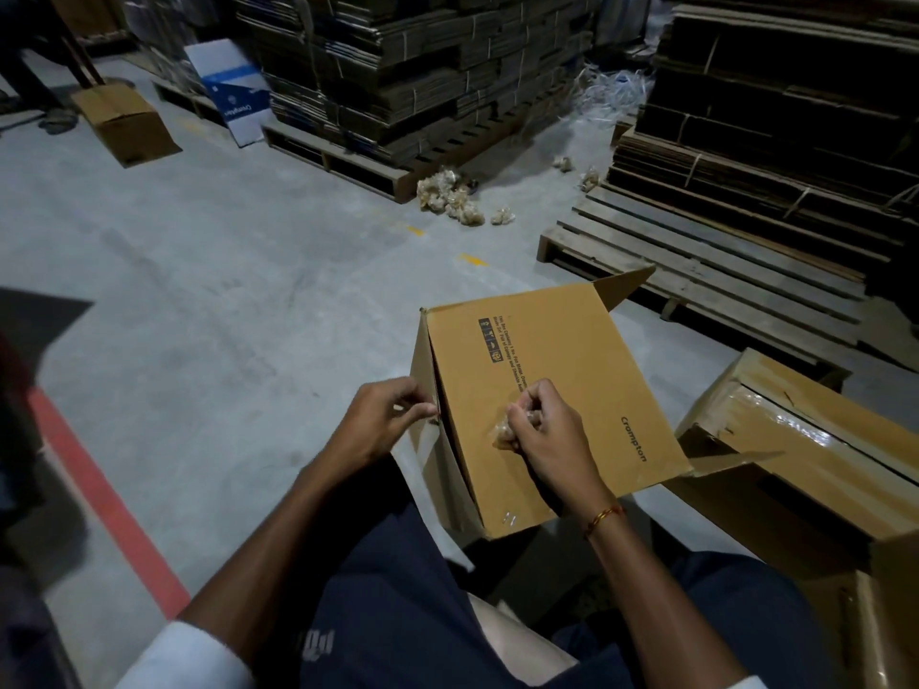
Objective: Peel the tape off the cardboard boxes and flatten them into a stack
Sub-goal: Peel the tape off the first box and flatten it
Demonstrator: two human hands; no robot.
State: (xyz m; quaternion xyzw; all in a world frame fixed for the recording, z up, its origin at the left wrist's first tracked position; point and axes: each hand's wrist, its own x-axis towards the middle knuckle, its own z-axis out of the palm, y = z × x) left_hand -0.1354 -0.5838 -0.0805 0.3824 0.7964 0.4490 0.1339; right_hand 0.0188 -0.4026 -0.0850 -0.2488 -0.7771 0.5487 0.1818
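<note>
A brown cardboard box printed "Crompton" leans tilted against my knees, its far flap raised. My left hand pinches a strip of clear tape at the box's left edge; the strip hangs down along that side. My right hand rests on the box's top face, fingers curled round a crumpled wad of peeled tape. A second box, sealed with glossy tape along its seam, lies to the right.
Wooden pallets carry tall stacks of flattened cartons ahead and to the right. Wads of discarded tape lie on the concrete floor. A small brown box and a white-blue carton stand far left. A red floor line runs at left.
</note>
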